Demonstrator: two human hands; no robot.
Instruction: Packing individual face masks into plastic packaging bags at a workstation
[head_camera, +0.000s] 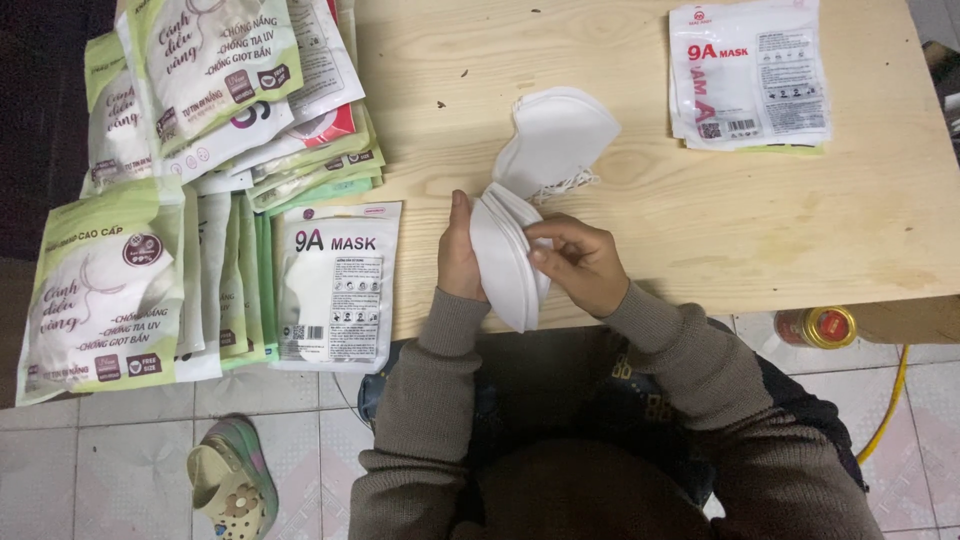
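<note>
My left hand (457, 250) and my right hand (583, 262) both grip a thin stack of folded white face masks (503, 262), held on edge over the front edge of the wooden table (700, 210). The right thumb and fingers pinch the stack's right side. Just behind it a second pile of white masks (555, 138) with ear loops lies on the table, touching the held stack.
Flat mask packets (338, 285) lie fanned at the table's left, with green-and-white packets (100, 290) stacked beside and behind them. Another small packet pile (750, 72) sits at the far right. A sandal (232, 482) and a red-gold tin (818, 327) rest on the tiled floor.
</note>
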